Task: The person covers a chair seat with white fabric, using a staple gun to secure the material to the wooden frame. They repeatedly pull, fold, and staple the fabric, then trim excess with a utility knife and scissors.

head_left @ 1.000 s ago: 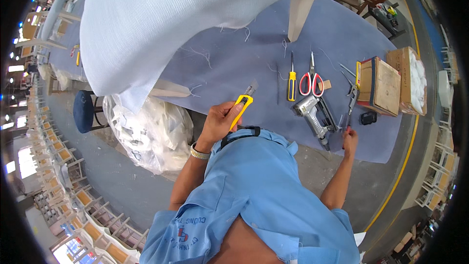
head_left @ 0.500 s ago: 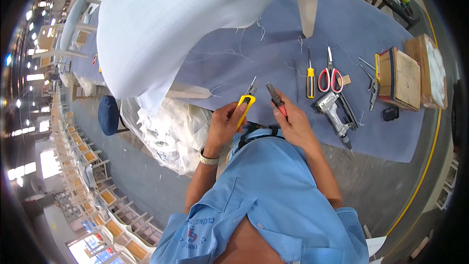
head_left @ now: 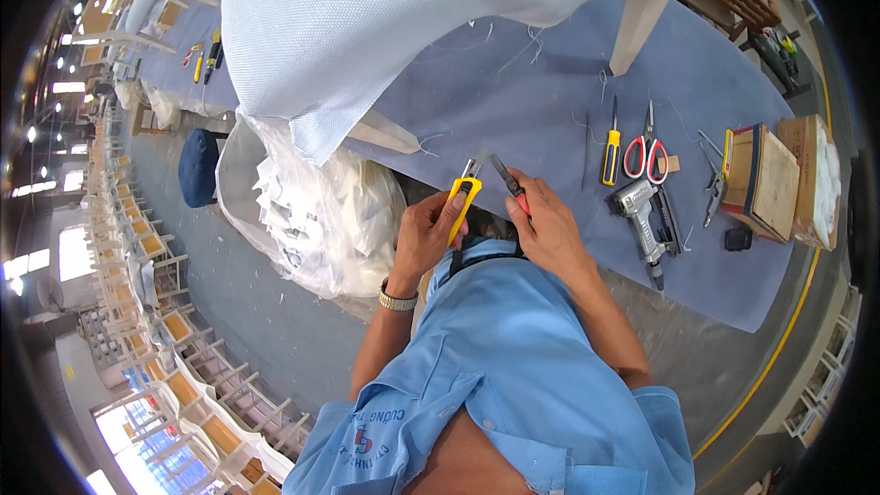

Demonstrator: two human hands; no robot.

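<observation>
My left hand [head_left: 427, 236] is closed around a yellow utility knife [head_left: 465, 188], its metal end pointing up and away from me. In my right hand [head_left: 552, 231] is a dark-jawed, red-handled tool that looks like pliers [head_left: 505, 176]. The jaws sit close beside the knife's metal end; I cannot tell whether they touch. Beyond both hands, pale blue woven fabric [head_left: 394, 18] drapes over a piece of furniture with pale wooden legs [head_left: 385, 132], standing on a blue-grey covered table [head_left: 541, 119].
At right lie a yellow screwdriver [head_left: 610, 151], red-handled scissors [head_left: 647, 151], a staple gun [head_left: 643, 220], an air blow gun [head_left: 714, 192] and cardboard boxes [head_left: 768, 183]. A plastic bag of white scraps [head_left: 321, 220] and a dark blue stool [head_left: 199, 168] stand left. Chair frames line the far left.
The pliers have come nearer to the knife's metal end. My view has shifted, so the fabric and the tools on the table appear farther right.
</observation>
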